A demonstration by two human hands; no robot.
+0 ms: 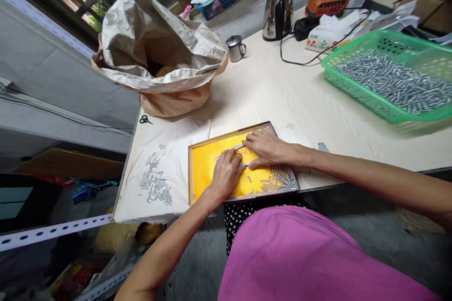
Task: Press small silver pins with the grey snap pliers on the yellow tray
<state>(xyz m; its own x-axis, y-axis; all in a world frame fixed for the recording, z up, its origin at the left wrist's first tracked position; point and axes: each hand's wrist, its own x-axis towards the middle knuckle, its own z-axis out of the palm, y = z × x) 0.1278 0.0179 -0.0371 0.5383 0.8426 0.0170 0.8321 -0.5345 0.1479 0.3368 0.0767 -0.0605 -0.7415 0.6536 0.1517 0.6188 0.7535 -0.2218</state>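
Observation:
A shallow wood-framed tray (191, 169) with a yellow bottom lies at the table's near edge. Small silvery metal pins (282, 179) are heaped in its near right corner, with others scattered along its edges. Over the tray's middle, my left hand (226, 173) has its fingers bent around the left part of two thin silvery strips (240, 146). My right hand (265, 148) grips the right ends, fingers on the far strip and thumb by the near one. Fingers cover part of the strips and the red lettering on the yellow bottom.
Loose pins (155, 184) lie on a white cloth (132, 197) at left, near green-handled scissors (145, 119). A large open sack (176, 99) stands behind. A green basket (370, 103) of pins sits at right. A lidded metal mug (235, 49) and kettle (278, 9) stand farther back.

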